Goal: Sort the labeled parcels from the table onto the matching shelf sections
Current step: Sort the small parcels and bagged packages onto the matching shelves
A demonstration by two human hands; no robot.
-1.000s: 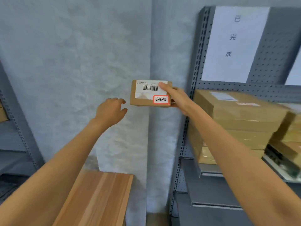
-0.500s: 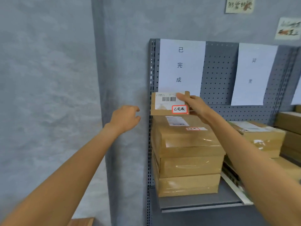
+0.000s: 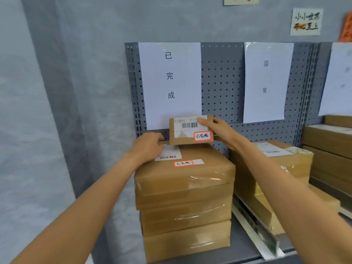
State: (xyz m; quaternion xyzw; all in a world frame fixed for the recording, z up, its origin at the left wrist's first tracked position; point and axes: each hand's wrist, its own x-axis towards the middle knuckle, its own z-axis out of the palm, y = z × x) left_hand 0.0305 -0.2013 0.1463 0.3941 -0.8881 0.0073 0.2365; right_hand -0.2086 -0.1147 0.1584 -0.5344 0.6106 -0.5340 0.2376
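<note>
While my right hand (image 3: 221,132) grips the parcel (image 3: 190,130) above the stack (image 3: 184,197), left hand (image 3: 147,147) loosely curled beside, placement remains.

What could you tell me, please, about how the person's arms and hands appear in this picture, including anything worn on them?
Both forearms are bare all the way to the bottom edge of the picture: no sleeves show. The left hand and the right hand wear no gloves, and no watch, bracelet or ring shows on the wrists or fingers. Nails look short and unpainted, though the picture is slightly blurred.

Mottled grey wall (image 3: 57,111), small posters (image 3: 306,21)
</note>
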